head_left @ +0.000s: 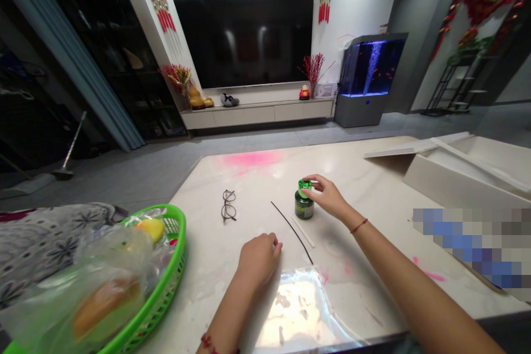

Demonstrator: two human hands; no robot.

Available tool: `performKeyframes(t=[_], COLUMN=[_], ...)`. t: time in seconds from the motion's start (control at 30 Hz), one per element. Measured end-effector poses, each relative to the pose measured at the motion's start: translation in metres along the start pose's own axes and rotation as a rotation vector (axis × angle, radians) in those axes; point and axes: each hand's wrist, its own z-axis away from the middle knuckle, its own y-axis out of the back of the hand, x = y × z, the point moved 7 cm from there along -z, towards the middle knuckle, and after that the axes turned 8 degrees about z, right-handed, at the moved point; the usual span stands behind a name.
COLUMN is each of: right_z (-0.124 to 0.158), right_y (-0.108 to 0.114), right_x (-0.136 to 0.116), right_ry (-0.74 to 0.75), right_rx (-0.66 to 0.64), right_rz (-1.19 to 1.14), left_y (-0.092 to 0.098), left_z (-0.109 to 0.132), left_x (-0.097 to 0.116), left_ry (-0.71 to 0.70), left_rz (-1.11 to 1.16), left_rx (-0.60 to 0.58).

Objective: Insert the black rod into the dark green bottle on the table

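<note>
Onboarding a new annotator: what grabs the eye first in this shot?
The lit blue aquarium stands by the far wall, right of a large wall-mounted TV. Nearer, on the white marble-look table, the right hand holds the shiny green lid of a dark jar. A bright green plastic basket sits at the table's left edge.

On my screen, the jar lid shines metallic green above a much darker green jar. Nearby lie a black wire and a white straw. The worktop is pale veined marble smeared with pink. I see a vivid green basket beside a grey cloth printed with dark flowers. A red cord circles the right wrist.
</note>
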Motion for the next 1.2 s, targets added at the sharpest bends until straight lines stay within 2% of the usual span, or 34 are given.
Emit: performKeyframes(t=[0.07, 0.17, 0.27, 0.43, 0.53, 0.6, 0.73, 0.8, 0.87, 1.0, 1.1, 1.2], right_z=[0.003, 0.009, 0.012, 0.017, 0.025, 0.027, 0.021, 0.019, 0.018, 0.022, 0.025, 0.024], right_y=[-0.010, -0.023, -0.029, -0.022, -0.022, -0.018, -0.003, -0.003, -0.005, -0.004, 0.002, 0.015], right_x=[0.015, 0.035, 0.044, 0.035, 0.022, 0.013, -0.001, -0.010, -0.014, -0.016, -0.016, -0.012], right_ry=[-0.091, -0.188, -0.221, -0.213, -0.180, -0.163, -0.124, -0.068, -0.046, -0.077, -0.110, -0.130], right_rx=[-0.048, -0.073, -0.095, -0.168, -0.349, -0.398, -0.257, -0.250, -0.236, -0.221, -0.230, -0.184], right_rz=[-0.073, -0.040, -0.009, 0.061, -0.064, -0.138, -0.173, -0.186, -0.158, -0.150, -0.205, -0.178], left_y=[0.000, 0.001, 0.001, 0.000, -0.002, -0.003, -0.004, -0.003, 0.001, 0.007, -0.005, -0.015], left_z=[-0.001, -0.001, -0.002, -0.003, -0.004, -0.004, -0.003, -0.004, -0.007, -0.014, -0.015, -0.014], left_x=[0.000, 0.001, 0.001, 0.002, 0.004, 0.005, 0.006, 0.007, 0.011, 0.031, 0.049, 0.054], left_ry=[-0.002, -0.001, -0.002, 0.010, 0.015, 0.015, 0.020, 0.022, 0.000, -0.159, -0.318, -0.359], left_rz=[-0.005, -0.004, -0.010, -0.015, 0.000, 0.003, 0.000, 0.006, 0.025, 0.153, 0.226, 0.241], left_rx=[0.000, 0.002, -0.001, 0.005, 0.019, 0.020, 0.021, 0.031, 0.092, 0.316, 0.331, 0.328])
